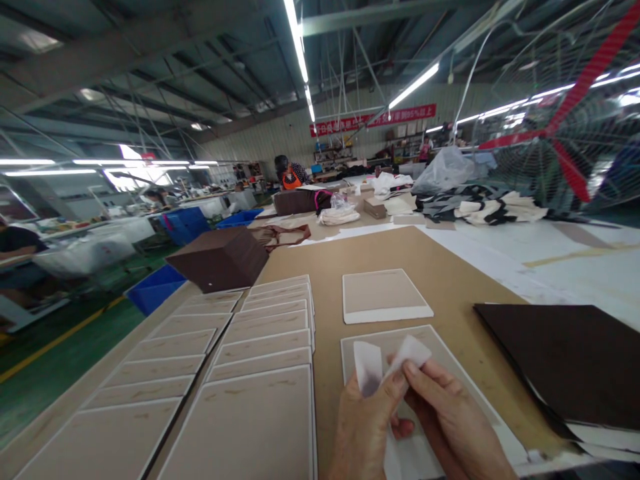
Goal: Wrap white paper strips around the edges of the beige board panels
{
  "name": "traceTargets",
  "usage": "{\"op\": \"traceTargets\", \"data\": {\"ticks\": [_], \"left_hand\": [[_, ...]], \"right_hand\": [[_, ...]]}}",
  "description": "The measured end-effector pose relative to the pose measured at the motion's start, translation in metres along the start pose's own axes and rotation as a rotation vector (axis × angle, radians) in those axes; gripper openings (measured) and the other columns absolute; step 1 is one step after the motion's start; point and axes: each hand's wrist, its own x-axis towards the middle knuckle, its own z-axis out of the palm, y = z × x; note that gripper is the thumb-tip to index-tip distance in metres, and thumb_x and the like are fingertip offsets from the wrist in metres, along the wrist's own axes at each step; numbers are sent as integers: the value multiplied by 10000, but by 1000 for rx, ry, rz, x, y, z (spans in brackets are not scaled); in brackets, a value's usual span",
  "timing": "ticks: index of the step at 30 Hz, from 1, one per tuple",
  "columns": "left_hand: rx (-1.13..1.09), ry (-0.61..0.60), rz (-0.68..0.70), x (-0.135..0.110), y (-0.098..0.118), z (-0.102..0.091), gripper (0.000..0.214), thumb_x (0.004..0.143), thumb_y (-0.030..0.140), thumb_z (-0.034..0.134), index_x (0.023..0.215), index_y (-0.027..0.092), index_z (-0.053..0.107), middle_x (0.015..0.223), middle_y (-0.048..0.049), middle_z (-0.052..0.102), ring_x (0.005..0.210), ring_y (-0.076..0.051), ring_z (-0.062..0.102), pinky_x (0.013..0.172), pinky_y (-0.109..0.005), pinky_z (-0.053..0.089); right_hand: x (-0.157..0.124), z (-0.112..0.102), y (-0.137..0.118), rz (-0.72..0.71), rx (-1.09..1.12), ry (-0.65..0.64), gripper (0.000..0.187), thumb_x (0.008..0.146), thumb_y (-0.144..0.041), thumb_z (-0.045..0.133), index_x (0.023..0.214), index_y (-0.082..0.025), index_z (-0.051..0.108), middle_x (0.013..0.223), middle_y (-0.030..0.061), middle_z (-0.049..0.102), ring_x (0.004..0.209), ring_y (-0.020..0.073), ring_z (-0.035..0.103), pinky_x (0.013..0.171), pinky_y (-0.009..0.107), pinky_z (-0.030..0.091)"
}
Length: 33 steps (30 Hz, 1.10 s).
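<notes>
My left hand [363,427] and my right hand [450,423] meet at the bottom of the head view, both pinched on small white paper strips [385,363] that stick up between the fingers. The hands hover over a white-edged beige board [435,347] lying on the brown cardboard-covered table [450,273]. A second such board [383,295] lies just beyond it.
Two rows of overlapping beige boards [240,353] fill the left of the table. A dark brown stack [223,259] stands behind them, dark brown sheets [565,360] lie at right. Blue bins [155,287], a large fan [565,133] and people at other tables are further off.
</notes>
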Motion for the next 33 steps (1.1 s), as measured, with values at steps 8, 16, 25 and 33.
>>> {"op": "traceTargets", "data": {"ticks": [8,16,25,33], "left_hand": [[525,-225,-32,-13,-4,-27,258,627,352,776,807,181,706,617,19,568,514,-114,467,453,-207,328],[1516,-530,379,-23,43,-36,230,779,167,599,986,199,695,941,-67,700,825,-252,673,710,-331,534],[1999,-219,506,33,8,-37,246,874,60,465,1065,110,613,1004,-108,616,724,-266,711,549,-405,618],[1971,-146,577,31,-7,-45,253,900,65,458,1109,134,584,1000,-81,599,684,-231,693,493,-372,616]], "right_hand": [[16,-27,-67,-216,36,265,216,718,-344,807,868,-239,694,815,-13,652,681,115,615,688,236,577],[58,-47,-151,-178,-710,67,347,747,-490,766,745,-169,637,539,-64,413,440,35,272,387,194,160],[128,-28,-96,79,-1318,-314,387,659,-549,733,702,-174,649,595,-23,579,546,101,434,525,240,312],[157,-7,-47,158,-1410,-467,273,655,-439,674,702,-178,608,571,-39,567,555,112,459,531,242,327]]}}
